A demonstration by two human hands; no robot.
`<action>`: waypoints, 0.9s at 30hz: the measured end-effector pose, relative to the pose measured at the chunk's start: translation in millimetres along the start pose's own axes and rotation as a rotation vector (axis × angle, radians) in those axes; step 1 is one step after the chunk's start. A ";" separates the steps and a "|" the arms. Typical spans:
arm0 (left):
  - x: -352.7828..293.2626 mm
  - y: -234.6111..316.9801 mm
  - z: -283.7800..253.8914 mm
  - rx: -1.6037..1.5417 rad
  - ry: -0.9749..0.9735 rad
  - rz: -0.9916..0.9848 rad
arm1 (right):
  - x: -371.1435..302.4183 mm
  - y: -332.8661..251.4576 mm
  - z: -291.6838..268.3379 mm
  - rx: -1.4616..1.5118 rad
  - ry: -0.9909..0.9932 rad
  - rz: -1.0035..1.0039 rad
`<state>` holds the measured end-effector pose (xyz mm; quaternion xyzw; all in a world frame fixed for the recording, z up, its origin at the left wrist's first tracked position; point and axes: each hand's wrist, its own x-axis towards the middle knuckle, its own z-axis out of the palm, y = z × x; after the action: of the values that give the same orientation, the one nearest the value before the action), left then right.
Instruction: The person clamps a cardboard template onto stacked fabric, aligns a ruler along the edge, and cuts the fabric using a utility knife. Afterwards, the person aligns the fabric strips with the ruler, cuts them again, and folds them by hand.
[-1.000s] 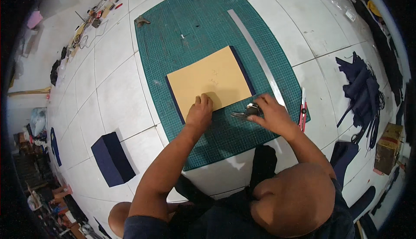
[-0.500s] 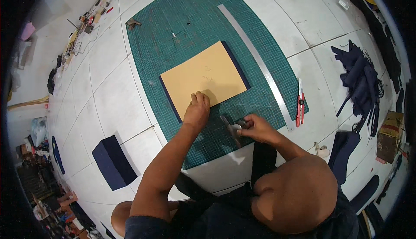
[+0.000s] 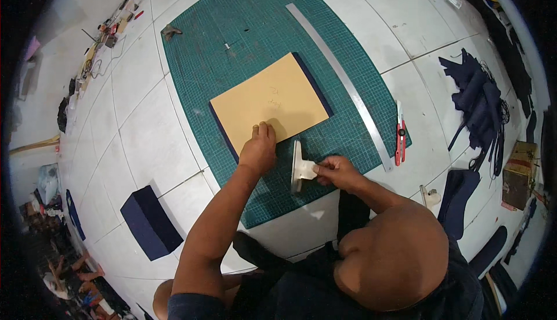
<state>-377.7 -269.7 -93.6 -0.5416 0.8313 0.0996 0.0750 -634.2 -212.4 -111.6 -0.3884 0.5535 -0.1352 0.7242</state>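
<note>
Your left hand [image 3: 258, 149] rests its fingers, close together, on the tan card [image 3: 270, 97]; whether they grip it cannot be told; the card lies over a navy sheet [image 3: 314, 86] on the near half of the cutting mat [image 3: 243, 65]; your right hand [image 3: 340, 173] pinches a metal clip [image 3: 305, 169] near the mat's near edge.
</note>
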 end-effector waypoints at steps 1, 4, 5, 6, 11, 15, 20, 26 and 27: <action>0.7 -0.1 -0.8 0.007 0.003 0.001 | 4.2 2.1 0.5 0.005 0.006 0.000; 3.7 -0.3 -1.6 -0.012 -0.026 0.013 | 17.5 5.6 2.9 0.251 0.073 0.002; 3.7 -0.5 -0.9 -0.008 -0.028 0.020 | 20.8 4.7 6.7 0.349 0.135 -0.034; 3.4 -0.2 -0.2 -0.053 -0.019 -0.009 | 23.8 3.8 10.6 0.447 0.198 -0.070; 2.9 1.5 -14.0 -0.118 -0.087 -0.050 | 35.7 -6.0 39.9 0.640 0.305 -0.073; 2.7 -5.9 -2.6 -0.064 -0.004 0.000 | 42.8 -10.8 54.5 0.702 0.378 -0.104; 1.7 1.3 -13.5 -0.109 -0.036 -0.032 | 48.3 -3.9 71.4 0.704 0.351 -0.110; -1.3 -3.0 -23.9 -0.200 -0.121 -0.045 | 29.4 -17.2 42.5 0.469 0.199 -0.004; -1.1 -0.8 -28.0 -0.180 -0.089 -0.029 | 22.6 -15.2 30.3 0.322 0.176 0.015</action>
<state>-377.1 -276.0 -66.2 -0.5533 0.8068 0.1970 0.0642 -595.2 -224.1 -114.0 -0.2500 0.5888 -0.2499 0.7269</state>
